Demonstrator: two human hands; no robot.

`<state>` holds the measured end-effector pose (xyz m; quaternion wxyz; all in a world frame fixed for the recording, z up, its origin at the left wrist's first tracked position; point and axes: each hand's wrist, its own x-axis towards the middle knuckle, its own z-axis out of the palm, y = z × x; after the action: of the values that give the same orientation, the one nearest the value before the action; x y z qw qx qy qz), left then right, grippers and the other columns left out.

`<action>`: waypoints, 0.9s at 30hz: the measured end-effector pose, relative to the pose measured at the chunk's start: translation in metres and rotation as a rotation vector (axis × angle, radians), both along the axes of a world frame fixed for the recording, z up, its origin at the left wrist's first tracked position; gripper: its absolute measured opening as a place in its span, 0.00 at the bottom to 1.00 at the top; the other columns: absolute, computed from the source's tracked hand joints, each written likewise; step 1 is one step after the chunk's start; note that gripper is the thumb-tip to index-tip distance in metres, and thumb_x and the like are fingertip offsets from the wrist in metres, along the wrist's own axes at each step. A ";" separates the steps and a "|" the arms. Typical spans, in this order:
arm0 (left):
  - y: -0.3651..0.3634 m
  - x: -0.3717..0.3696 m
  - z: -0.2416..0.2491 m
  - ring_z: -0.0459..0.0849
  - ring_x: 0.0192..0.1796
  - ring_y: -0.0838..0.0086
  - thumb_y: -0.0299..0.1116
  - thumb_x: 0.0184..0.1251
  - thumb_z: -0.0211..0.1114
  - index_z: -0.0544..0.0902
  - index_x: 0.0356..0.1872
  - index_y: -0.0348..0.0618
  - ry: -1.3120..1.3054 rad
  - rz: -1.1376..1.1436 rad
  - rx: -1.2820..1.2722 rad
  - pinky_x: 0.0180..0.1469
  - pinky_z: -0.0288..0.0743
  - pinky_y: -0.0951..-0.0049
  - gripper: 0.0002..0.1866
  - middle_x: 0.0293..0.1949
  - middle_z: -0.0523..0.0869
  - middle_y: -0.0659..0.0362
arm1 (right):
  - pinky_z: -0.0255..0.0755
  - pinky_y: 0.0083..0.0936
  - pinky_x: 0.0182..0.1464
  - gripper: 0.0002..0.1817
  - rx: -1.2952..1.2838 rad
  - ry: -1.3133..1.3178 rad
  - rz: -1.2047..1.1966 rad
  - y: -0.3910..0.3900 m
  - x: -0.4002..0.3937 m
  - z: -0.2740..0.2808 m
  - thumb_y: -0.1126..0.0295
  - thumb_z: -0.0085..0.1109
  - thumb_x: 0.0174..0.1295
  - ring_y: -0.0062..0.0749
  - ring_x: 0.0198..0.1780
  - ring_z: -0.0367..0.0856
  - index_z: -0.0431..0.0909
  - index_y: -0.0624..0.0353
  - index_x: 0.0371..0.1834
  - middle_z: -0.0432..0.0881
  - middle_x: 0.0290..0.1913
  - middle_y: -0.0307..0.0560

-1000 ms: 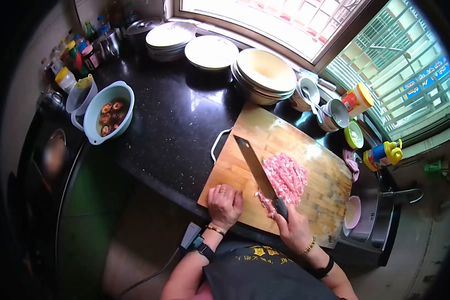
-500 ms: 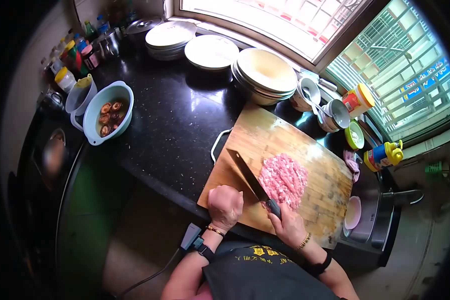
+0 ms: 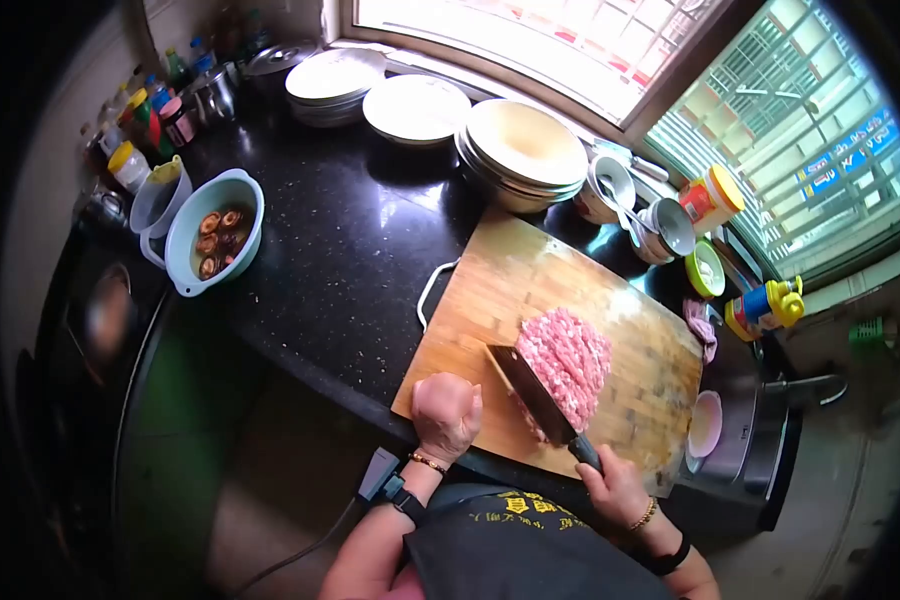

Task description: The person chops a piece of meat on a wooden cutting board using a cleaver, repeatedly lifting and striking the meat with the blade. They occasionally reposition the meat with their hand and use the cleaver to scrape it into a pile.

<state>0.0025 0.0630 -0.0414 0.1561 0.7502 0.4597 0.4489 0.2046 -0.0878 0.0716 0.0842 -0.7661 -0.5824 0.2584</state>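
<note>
My right hand [image 3: 614, 483] grips the black handle of a cleaver [image 3: 542, 399], its wide dark blade slanting up and to the left. The blade lies over the left and near edge of a mound of pink minced meat [image 3: 570, 360]. Beneath the meat is a wooden cutting board [image 3: 635, 405]. At the board's near left corner my left hand [image 3: 447, 415] rests closed in a fist; whether anything is inside cannot be seen.
A blue basin [image 3: 250, 215] with mushrooms in liquid stands on the black counter [image 3: 320, 260] at left. Stacked plates and bowls [image 3: 527, 140] line the window side. Bottles [image 3: 175, 120] crowd the back left. A sink [image 3: 760, 430] lies right of the board.
My right hand and the cleaver have moved down and to the right, and the blade now covers part of the meat's near left side. My left fist has stayed almost in place.
</note>
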 end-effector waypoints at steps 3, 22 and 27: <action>0.000 0.001 0.001 0.76 0.32 0.62 0.34 0.63 0.58 0.75 0.26 0.45 0.007 -0.019 -0.006 0.39 0.66 0.64 0.08 0.27 0.77 0.58 | 0.71 0.43 0.29 0.12 0.084 0.125 -0.072 -0.005 -0.005 0.026 0.62 0.56 0.62 0.58 0.27 0.78 0.72 0.59 0.39 0.77 0.23 0.59; -0.001 0.002 0.002 0.76 0.33 0.62 0.34 0.61 0.60 0.75 0.25 0.45 0.024 0.005 -0.004 0.39 0.66 0.63 0.07 0.27 0.76 0.58 | 0.72 0.41 0.29 0.14 0.048 -0.032 0.002 -0.024 0.002 -0.007 0.61 0.57 0.62 0.55 0.27 0.80 0.72 0.60 0.41 0.78 0.24 0.58; -0.002 0.002 0.001 0.76 0.32 0.62 0.34 0.61 0.59 0.75 0.25 0.45 0.034 -0.003 -0.010 0.39 0.66 0.63 0.08 0.27 0.76 0.58 | 0.72 0.38 0.30 0.14 0.309 0.228 -0.112 -0.029 -0.008 0.028 0.63 0.58 0.60 0.54 0.27 0.79 0.74 0.62 0.42 0.78 0.26 0.57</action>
<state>0.0049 0.0613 -0.0405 0.1529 0.7574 0.4636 0.4336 0.1962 -0.1168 0.0996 0.2805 -0.7411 -0.5582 0.2460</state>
